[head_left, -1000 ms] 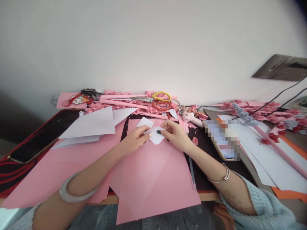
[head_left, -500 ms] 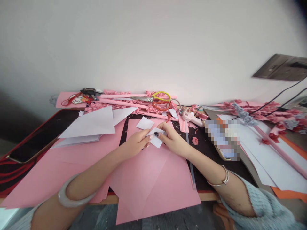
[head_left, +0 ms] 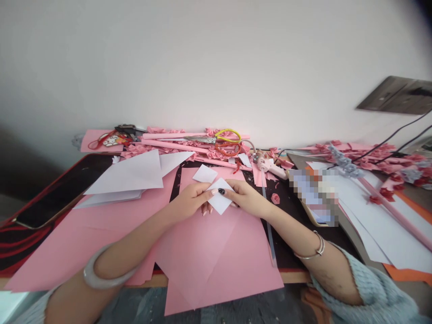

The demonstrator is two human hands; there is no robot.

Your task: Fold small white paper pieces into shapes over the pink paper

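Observation:
A small white paper square [head_left: 221, 204] is pinched between both hands, turned so a corner points toward me. My left hand [head_left: 197, 198] grips its left side, thumb on top and fingertips showing underneath. My right hand [head_left: 245, 195] holds the right side, its dark-nailed thumb pressed on the middle of the paper beside the left thumb. Just beyond the left fingers lies a second small white square [head_left: 204, 173]. Under both hands spread large pink paper sheets [head_left: 219, 261], which overhang the table's front edge.
White sheets [head_left: 128, 173] lie at left beside a black phone [head_left: 64, 189]. Pink paper stems and flowers, scissors [head_left: 227, 136] and a glue gun [head_left: 270, 166] line the wall. At right are a blurred-screen phone [head_left: 312, 198], a rolled pink paper flower [head_left: 275, 198], a clear glue stick [head_left: 270, 238] and white paper [head_left: 357, 211].
The held white square has turned and shows more of its face, its near corner now lower. Both thumbs have come together at its middle, and the right-hand fingers have shifted underneath.

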